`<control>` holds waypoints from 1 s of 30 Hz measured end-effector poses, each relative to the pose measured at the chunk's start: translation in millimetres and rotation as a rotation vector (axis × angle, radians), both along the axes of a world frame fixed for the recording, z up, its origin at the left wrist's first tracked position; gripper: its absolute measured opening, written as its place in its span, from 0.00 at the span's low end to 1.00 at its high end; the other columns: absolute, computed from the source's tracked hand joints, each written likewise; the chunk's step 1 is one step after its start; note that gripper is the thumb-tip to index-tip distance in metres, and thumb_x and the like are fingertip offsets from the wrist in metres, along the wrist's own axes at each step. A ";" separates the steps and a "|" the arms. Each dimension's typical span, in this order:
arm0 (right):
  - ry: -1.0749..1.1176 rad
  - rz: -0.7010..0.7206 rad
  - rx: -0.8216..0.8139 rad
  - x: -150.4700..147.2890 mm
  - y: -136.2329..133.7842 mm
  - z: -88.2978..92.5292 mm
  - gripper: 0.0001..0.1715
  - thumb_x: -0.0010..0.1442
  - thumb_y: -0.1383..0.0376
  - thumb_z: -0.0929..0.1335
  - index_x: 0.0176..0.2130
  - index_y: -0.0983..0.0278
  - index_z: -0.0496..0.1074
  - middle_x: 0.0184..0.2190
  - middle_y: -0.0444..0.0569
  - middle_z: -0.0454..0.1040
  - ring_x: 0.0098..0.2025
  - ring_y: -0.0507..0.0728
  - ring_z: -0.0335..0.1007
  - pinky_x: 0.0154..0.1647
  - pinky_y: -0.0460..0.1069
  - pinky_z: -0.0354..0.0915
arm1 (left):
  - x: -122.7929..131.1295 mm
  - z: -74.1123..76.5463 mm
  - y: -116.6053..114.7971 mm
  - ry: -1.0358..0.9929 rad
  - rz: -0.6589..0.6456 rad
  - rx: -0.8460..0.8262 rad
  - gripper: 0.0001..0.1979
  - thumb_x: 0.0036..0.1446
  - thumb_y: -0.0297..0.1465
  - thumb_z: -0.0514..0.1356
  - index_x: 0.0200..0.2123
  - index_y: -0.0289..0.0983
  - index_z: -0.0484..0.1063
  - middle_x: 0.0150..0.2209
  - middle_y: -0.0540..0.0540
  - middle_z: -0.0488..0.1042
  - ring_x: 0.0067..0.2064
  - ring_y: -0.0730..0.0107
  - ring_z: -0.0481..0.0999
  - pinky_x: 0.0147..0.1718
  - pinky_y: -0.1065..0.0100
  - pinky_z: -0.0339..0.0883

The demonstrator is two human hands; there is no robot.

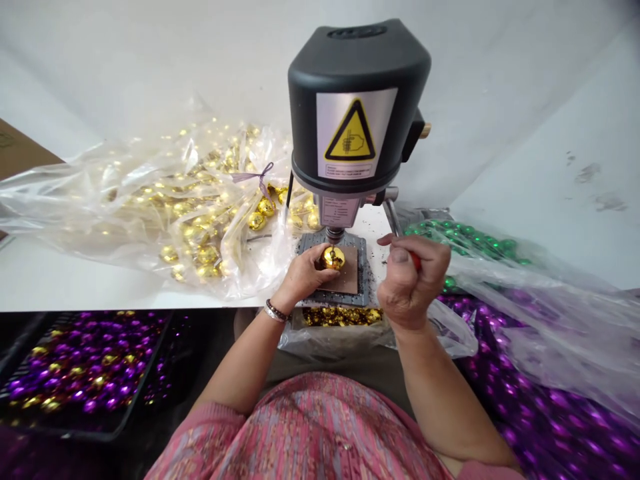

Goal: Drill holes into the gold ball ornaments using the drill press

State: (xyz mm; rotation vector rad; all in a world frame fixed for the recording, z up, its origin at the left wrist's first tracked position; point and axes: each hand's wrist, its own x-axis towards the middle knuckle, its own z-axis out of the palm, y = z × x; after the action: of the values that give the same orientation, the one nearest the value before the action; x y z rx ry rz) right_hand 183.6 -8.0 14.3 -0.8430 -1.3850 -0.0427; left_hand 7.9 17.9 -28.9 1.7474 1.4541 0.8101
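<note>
My left hand (pixel 300 277) grips a shiny gold bauble (pixel 333 258) on a brown pad (pixel 346 280), which lies on the grey base plate (pixel 364 267) of a black bench drill press (pixel 357 113). The bauble sits directly below the drill chuck (pixel 334 235), and the bit's tip is hidden from view. My right hand (pixel 413 280) is closed around a red-gripped feed lever (pixel 393 217), and the fingers cover most of the red grip. A yellow warning label marks the front of the drill head.
A clear plastic bag of gold baubles (pixel 200 213) lies left of the drill, and green baubles (pixel 465 240) lie in plastic at right. Gold baubles fill a bin (pixel 340 317) below the bench edge. Purple baubles fill a black tray (pixel 85 360) and a plastic-lined heap (pixel 540 400).
</note>
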 end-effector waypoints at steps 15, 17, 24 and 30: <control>0.115 0.011 -0.111 -3.5 -3.5 33.5 0.07 0.65 0.61 0.63 0.38 0.61 0.67 0.28 0.40 0.69 0.29 0.48 0.67 0.32 0.47 0.64 | 3.6 5.3 -3.0 0.078 0.030 0.016 0.25 0.49 0.31 0.69 0.51 0.37 0.74 0.42 0.47 0.80 0.42 0.64 0.77 0.42 0.66 0.69; 0.125 0.002 -0.175 -4.1 -3.7 58.1 0.12 0.67 0.58 0.62 0.34 0.61 0.66 0.25 0.39 0.66 0.27 0.47 0.65 0.29 0.46 0.61 | 4.3 9.7 -7.1 0.083 0.087 0.038 0.21 0.50 0.33 0.68 0.48 0.36 0.74 0.39 0.48 0.79 0.39 0.65 0.76 0.39 0.68 0.68; 0.127 -0.027 -0.236 -2.1 3.0 70.7 0.16 0.65 0.53 0.62 0.35 0.63 0.66 0.28 0.39 0.68 0.27 0.46 0.64 0.33 0.48 0.63 | -18.9 11.4 -67.0 -0.022 0.000 -0.127 0.18 0.50 0.36 0.67 0.44 0.37 0.74 0.34 0.50 0.76 0.33 0.69 0.73 0.33 0.70 0.65; 0.178 0.001 -0.251 -2.1 0.5 62.2 0.18 0.63 0.51 0.63 0.35 0.63 0.66 0.27 0.40 0.65 0.28 0.47 0.63 0.34 0.49 0.62 | -20.2 -52.0 -119.9 -0.430 -0.006 -0.630 0.19 0.53 0.43 0.66 0.41 0.34 0.74 0.33 0.47 0.76 0.32 0.71 0.74 0.32 0.70 0.67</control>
State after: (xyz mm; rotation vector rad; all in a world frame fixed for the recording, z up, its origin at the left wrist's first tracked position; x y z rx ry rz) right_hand 181.5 -7.5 76.4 -1.0289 -1.2377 0.2059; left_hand -12.3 -102.0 -80.9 1.0291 1.2286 0.5867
